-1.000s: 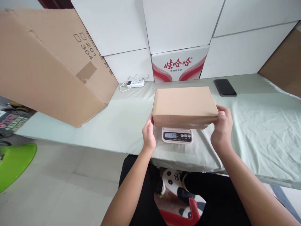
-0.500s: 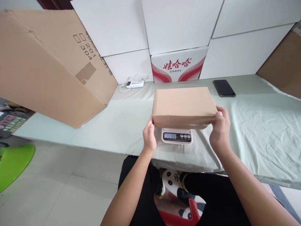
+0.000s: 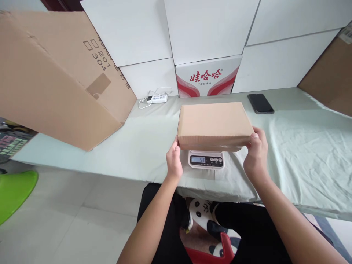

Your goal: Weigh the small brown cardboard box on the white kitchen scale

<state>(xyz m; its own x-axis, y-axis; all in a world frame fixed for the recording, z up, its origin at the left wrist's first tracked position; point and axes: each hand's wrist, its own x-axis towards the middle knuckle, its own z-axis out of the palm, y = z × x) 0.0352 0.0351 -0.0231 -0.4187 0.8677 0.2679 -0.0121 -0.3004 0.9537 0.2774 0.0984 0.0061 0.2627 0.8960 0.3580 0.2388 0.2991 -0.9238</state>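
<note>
Nothing much has moved since earlier; both hands stay on the flat brown cardboard box (image 3: 214, 124). Left hand (image 3: 174, 161) presses its left end, right hand (image 3: 255, 154) grips its right end, fingers curled on the edge. Box sits on the small white digital scale (image 3: 206, 160), on the bench (image 3: 137, 143) with pale green sheet. Black phone (image 3: 260, 103) lies behind, apart.

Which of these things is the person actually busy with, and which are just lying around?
In use:
flat cardboard box, on the scale
kitchen scale, display lit
left hand and right hand, at the box's ends

Lying about:
phone
power strip
big cardboard carton
red-and-white water carton
</note>
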